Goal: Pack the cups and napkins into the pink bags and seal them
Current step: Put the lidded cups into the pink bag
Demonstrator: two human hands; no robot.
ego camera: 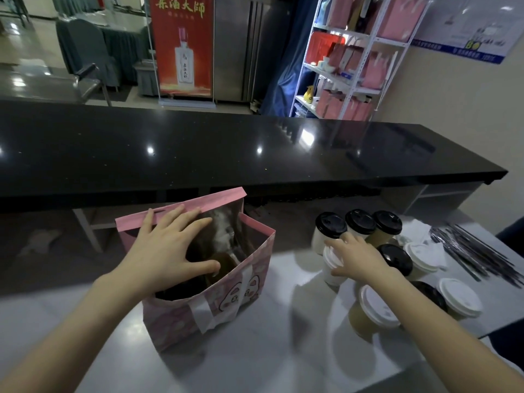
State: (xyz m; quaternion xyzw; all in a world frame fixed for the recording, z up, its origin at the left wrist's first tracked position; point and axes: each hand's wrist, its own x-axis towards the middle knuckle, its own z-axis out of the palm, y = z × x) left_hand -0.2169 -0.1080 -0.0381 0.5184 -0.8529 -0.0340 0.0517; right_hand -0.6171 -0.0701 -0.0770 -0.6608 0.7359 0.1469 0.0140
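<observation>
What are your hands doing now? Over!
Left hand spread on open pink bag. Right hand grips white-lidded cup. Other cups crowd beside it.

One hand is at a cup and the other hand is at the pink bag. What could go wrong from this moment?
1. The cups stand close together. When the right hand lifts the white-lidded cup, it may knock the black-lidded cup just behind it.
2. The left hand lies spread across the mouth of the pink bag, so the cup could catch on the fingers or the rim and tilt.
</observation>
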